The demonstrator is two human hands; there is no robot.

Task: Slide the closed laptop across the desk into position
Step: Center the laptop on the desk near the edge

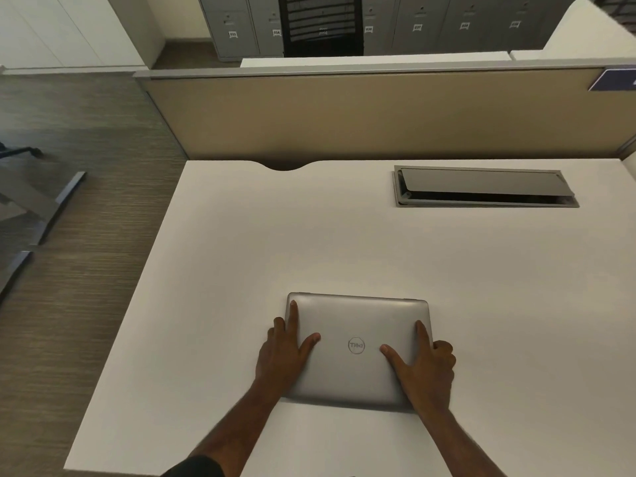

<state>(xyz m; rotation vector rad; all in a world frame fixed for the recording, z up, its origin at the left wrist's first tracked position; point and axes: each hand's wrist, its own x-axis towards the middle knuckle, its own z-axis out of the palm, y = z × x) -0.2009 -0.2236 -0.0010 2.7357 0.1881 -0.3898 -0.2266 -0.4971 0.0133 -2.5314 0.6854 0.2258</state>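
Observation:
A closed silver laptop point(358, 325) with a round logo on its lid lies flat on the white desk point(309, 242), in the near middle. My left hand point(287, 349) grips its left edge, with the thumb and forefinger lying on the lid and the other fingers curled down the side. My right hand point(425, 364) holds the right edge the same way, thumb on the lid near the logo. Both forearms reach in from the bottom of the view.
A grey cable tray point(481, 187) with its lid tilted open is set into the desk at the back right. A tan partition panel point(361, 111) stands along the far edge, with a curved notch point(285, 165) in front of it. The desk's left edge drops to carpet.

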